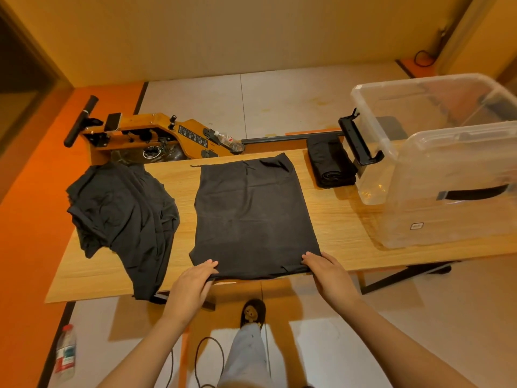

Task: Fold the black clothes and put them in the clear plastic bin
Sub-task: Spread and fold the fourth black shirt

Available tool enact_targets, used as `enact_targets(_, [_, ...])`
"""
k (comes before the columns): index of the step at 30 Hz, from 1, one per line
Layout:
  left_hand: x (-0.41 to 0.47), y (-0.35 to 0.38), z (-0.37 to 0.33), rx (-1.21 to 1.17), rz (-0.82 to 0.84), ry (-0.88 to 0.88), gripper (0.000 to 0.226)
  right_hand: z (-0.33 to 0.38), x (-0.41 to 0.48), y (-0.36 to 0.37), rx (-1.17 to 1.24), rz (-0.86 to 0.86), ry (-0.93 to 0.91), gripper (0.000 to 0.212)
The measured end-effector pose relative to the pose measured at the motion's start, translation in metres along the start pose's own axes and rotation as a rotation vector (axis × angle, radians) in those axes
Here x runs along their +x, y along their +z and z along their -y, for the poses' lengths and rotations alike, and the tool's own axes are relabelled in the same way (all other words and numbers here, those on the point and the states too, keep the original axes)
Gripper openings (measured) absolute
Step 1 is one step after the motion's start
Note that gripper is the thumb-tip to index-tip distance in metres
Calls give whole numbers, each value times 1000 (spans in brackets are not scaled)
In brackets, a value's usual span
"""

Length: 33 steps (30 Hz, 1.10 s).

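Black, thin cloth: the flat garment [251, 217] lies spread in the middle of the desk [341, 219], its near hem overhanging the six o'clock edge. It looks light, limp and prone to sliding, so the two near corners are the sound places to take it. The left hand [190, 287] pinches the seven o'clock corner, fingers on top, thumb beneath. The right hand [330, 275] curls its fingers onto the five o'clock corner; its thumb is hidden, so a true grip cannot be confirmed. A crumpled pile [123, 211] sits at nine o'clock, a folded stack [330, 163] at one o'clock, touching the clear plastic bin [461, 219] at two o'clock. The bin is cut off by the frame, and the number of pieces in the pile is unclear.
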State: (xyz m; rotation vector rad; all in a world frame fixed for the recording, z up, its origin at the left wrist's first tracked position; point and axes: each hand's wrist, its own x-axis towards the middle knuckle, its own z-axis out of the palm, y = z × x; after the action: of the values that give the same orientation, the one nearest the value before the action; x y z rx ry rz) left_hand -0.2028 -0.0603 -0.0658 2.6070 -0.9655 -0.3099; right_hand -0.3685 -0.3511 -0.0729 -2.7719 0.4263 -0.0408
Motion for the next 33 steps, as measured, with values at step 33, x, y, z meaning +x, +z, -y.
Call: enact_targets(33, [-32,-10,-6,-158,-27,-164,26,8,-13,-34,127,79,-76,20])
